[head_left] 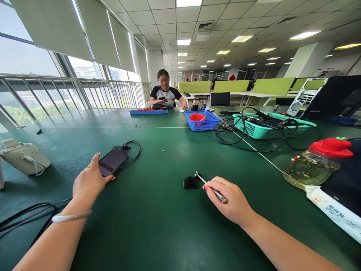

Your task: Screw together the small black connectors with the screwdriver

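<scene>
Now the right hand (229, 197) pinches a slim metal tool (220, 195), a small black block (190, 183) just left of its closed fingers; the left hand (88, 180) spreads around a smartphone (112, 162), grip unclear

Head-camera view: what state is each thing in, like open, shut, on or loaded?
Phone: screen up, left hand on its near end.
Slim tool: held in right hand, tip near small black part.
Red-lidded bottle: lid on.
Blue basket: upright, holding red tray.
Teal basket: loaded with black corded gear.
Window blinds: partly lowered.
Ceiling lights: on.
</scene>
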`<state>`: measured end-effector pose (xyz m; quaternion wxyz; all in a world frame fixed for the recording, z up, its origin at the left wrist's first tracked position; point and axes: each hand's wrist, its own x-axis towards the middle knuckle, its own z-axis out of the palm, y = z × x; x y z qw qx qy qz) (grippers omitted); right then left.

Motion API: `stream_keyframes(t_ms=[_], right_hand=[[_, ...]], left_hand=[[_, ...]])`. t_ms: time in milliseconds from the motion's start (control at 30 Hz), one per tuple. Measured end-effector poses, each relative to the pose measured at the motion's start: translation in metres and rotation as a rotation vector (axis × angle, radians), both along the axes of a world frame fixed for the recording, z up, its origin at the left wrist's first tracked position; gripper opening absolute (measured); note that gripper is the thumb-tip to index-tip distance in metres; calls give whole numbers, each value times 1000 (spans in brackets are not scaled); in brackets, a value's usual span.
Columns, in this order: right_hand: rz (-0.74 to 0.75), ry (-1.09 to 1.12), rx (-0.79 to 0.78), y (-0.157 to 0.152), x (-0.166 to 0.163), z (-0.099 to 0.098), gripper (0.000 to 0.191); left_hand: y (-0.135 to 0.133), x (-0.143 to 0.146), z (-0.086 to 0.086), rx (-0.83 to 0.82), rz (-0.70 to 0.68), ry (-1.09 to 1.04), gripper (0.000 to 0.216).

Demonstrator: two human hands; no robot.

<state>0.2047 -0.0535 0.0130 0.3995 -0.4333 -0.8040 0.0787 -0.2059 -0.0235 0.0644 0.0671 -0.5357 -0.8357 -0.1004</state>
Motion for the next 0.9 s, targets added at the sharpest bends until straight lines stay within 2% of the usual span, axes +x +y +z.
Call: stream_keyframes(t_ms=[400,900], right_hand=[[0,-12,1,-1,0,0,26],[8,-9,3,0,0,0,24]], left_hand=[[-2,5,6,-17,4,23,86],[2,1,1,-23,19,53,85]])
